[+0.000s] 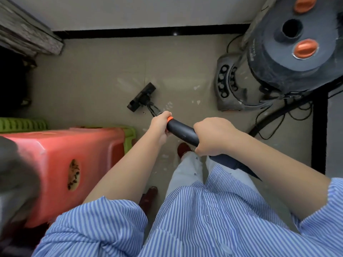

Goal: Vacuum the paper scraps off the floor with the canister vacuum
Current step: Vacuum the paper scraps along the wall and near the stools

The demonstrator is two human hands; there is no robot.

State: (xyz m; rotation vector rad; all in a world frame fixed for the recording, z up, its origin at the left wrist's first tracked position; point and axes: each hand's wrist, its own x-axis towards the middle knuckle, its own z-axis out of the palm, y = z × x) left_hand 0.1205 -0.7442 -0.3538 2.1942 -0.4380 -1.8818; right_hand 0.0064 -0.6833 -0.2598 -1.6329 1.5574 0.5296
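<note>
From the head view, the sweeping step looks under way: the left hand [161, 125] is curled round the wand [182, 133] at its orange collar, the right hand [213, 136] gripping it further back, and the nozzle [142, 98] rests on the floor [92, 75]. Pale scraps [198, 102] lie to its right, toward the canister [274, 58], so the next stroke should swing that way. One canister, one nozzle, roughly six scraps, two stools [61, 156].
</note>
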